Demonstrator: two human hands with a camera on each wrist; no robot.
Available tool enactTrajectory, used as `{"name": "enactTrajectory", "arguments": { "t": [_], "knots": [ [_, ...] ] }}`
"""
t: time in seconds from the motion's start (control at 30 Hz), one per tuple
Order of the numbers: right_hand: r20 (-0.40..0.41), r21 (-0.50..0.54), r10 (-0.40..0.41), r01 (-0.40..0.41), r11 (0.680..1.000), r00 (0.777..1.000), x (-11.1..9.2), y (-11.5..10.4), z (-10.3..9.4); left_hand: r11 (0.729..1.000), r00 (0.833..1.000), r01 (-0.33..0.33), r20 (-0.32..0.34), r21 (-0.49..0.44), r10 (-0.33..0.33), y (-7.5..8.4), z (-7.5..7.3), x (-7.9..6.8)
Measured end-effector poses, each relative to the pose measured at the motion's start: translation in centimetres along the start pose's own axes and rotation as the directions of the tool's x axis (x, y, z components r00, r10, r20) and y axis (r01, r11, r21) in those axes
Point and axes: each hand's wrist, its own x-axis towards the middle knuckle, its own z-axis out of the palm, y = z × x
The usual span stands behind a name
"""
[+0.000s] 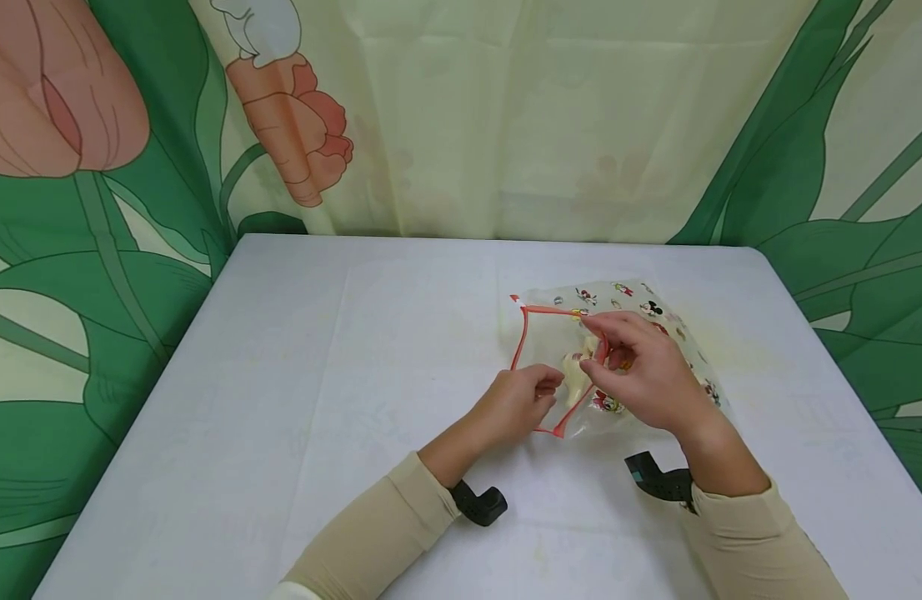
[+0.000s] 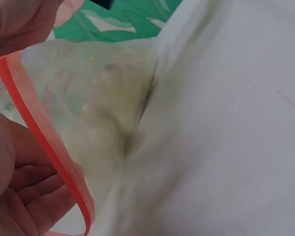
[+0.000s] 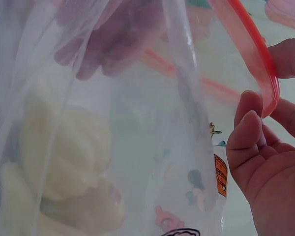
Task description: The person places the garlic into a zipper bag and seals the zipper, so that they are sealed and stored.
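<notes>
A clear zip bag (image 1: 678, 333) with cartoon prints and a red zip strip (image 1: 518, 337) round its mouth lies on the table, its mouth facing left and spread apart. Inside it sits a cream-coloured, rounded soft-looking thing (image 3: 69, 152), blurred by the plastic. My right hand (image 1: 641, 362) pinches the red strip between thumb and fingers on the right side of the mouth. At the left of the mouth is my left hand (image 1: 517, 400), its loosely bent fingers (image 2: 44, 196) reaching past the red strip toward the bag's inside. In the right wrist view those fingers show through the plastic.
A white cloth covers the table (image 1: 401, 350). Behind it hangs a printed curtain (image 1: 543, 125) with large leaves and flowers. Black wrist mounts (image 1: 479, 504) sit on both forearms near the table surface.
</notes>
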Motion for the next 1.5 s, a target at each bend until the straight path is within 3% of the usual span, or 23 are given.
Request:
{"name": "enactTrajectory", "arguments": {
  "t": [0.27, 0.6, 0.87, 1.1, 1.3, 1.5],
  "knots": [
    [-0.005, -0.007, -0.004, 0.004, 1.000, 1.000, 0.0, 0.0, -0.1, 0.997, 0.998, 0.062, 0.008, -0.041, -0.062, 0.3, -0.4, 0.0],
    [-0.002, -0.004, 0.000, 0.000, 1.000, 1.000, 0.0, 0.0, -0.2, 0.996, 0.999, 0.053, 0.002, -0.078, -0.053, 0.2, -1.7, -0.3],
    [0.011, -0.010, 0.025, -0.025, 1.000, 1.000, 0.0, -0.1, -0.3, 0.977, 0.993, -0.025, -0.117, -0.211, 0.000, 0.0, -3.4, -0.5],
    [0.007, 0.000, 0.012, -0.012, 1.000, 1.000, 0.0, 0.0, -0.2, 0.957, 0.960, -0.130, -0.274, -0.259, 0.056, -0.6, -5.1, -0.2],
    [0.013, 0.011, 0.020, -0.020, 1.000, 1.000, -0.1, -0.1, -0.1, 0.961, 0.945, -0.118, -0.325, -0.251, 0.032, -1.4, -6.2, 0.4],
    [0.020, 0.021, 0.010, -0.010, 1.000, 1.000, -0.1, 0.0, 0.0, 0.969, 0.946, -0.084, -0.324, -0.231, 0.004, -2.0, -6.5, 1.0]
  ]
}}
